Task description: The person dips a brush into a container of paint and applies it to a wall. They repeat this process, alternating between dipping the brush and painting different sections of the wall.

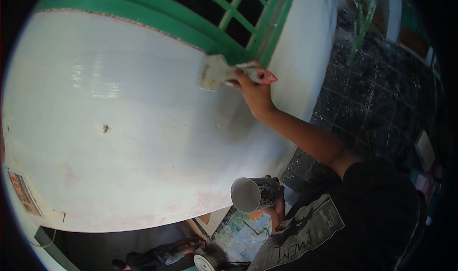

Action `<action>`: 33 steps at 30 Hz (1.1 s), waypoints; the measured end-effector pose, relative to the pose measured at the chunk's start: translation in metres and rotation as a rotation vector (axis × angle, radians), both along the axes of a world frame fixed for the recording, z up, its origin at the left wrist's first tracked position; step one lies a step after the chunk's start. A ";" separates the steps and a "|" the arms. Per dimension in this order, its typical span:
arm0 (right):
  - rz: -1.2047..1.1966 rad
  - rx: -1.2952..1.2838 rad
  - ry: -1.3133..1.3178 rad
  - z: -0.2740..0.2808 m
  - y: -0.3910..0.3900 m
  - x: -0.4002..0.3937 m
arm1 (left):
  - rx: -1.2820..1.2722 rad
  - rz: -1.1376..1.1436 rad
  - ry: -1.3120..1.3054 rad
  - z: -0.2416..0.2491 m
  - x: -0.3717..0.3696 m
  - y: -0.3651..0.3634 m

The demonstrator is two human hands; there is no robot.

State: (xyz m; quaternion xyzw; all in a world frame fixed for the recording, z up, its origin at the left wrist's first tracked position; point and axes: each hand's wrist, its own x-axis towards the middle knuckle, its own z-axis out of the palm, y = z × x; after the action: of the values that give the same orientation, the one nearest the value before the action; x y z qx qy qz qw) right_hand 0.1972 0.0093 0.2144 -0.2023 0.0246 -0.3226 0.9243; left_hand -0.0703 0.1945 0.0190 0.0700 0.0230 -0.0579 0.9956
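Note:
A wide paintbrush (215,73) with pale, paint-caked bristles and a red-tipped handle is gripped in my right hand (257,97). It lies over the white wall (143,113), close to the green window frame (143,18); some blur hides whether the bristles touch the wall. My left hand (278,203) is wrapped around a paint-smeared cup (246,195), held near my chest with its mouth towards the wall. The inside of the cup looks white; how much paint it holds cannot be made out. A wet-looking shine shows on part of the wall.
The view is turned sideways. Dark floor tiles (353,99) are spattered with white specks. Another person (157,257) is by a round bucket (204,262) at the bottom. A small hole (106,128) and a poster (24,192) are on the wall. Green poles (365,25) stand at the far right.

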 end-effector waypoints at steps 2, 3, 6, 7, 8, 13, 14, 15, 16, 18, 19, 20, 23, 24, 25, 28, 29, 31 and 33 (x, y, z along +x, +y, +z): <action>0.005 -0.018 -0.138 0.053 0.003 0.007 | -0.022 0.021 -0.003 0.001 -0.002 -0.003; 0.007 -0.008 -0.242 0.083 0.004 0.008 | -0.029 0.022 -0.016 0.000 -0.002 -0.002; -0.031 0.139 -0.489 0.182 0.009 0.010 | -0.055 0.010 -0.047 -0.006 0.005 -0.001; -0.128 0.093 -0.516 0.211 0.014 0.025 | -0.063 0.009 -0.049 -0.006 0.005 0.000; -0.222 0.049 -0.541 0.232 0.020 0.040 | -0.071 0.012 -0.050 -0.005 0.004 0.002; -0.263 0.002 -0.407 0.215 0.043 0.055 | -0.091 0.039 -0.028 -0.001 0.004 0.005; -0.128 0.109 -0.456 0.191 0.043 0.045 | -0.096 0.042 -0.034 -0.003 0.003 0.006; -0.042 0.066 -0.427 0.156 0.038 0.053 | -0.090 0.045 -0.011 -0.007 0.000 0.011; 0.027 0.177 -0.307 0.132 0.034 0.034 | -0.088 0.044 0.006 -0.013 -0.002 0.017; 0.093 0.102 -0.124 0.056 0.026 0.020 | -0.097 0.039 0.028 -0.014 0.000 0.020; 0.096 0.112 -0.044 0.023 0.025 0.010 | -0.108 0.034 0.032 -0.010 -0.001 0.019; 0.097 0.124 0.037 -0.007 0.024 0.002 | -0.118 0.026 0.037 -0.007 -0.001 0.019; 0.086 0.161 0.204 -0.054 0.023 -0.022 | -0.083 -0.001 0.082 -0.007 -0.004 0.024; 0.071 0.188 0.205 -0.049 0.021 -0.030 | -0.076 -0.018 0.092 -0.007 0.000 0.024; 0.055 0.216 0.202 -0.043 0.017 -0.034 | -0.064 -0.032 0.069 -0.008 0.005 0.021; 0.032 0.176 -0.008 0.013 0.004 -0.040 | -0.028 -0.057 0.024 -0.007 0.008 0.021; 0.025 0.172 -0.082 0.039 0.000 -0.038 | -0.022 -0.065 0.018 -0.005 0.009 0.020; -0.011 0.151 -0.219 0.096 -0.007 -0.027 | -0.019 -0.066 0.005 -0.004 0.010 0.018; -0.038 0.117 -0.264 0.126 -0.003 -0.003 | -0.016 -0.059 -0.003 -0.003 0.007 0.018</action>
State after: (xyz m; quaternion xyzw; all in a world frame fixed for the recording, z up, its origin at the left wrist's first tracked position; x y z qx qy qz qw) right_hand 0.1942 0.0059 0.3406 -0.1035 -0.0746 -0.3620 0.9234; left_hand -0.0628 0.2123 0.0155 0.0625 0.0192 -0.0874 0.9940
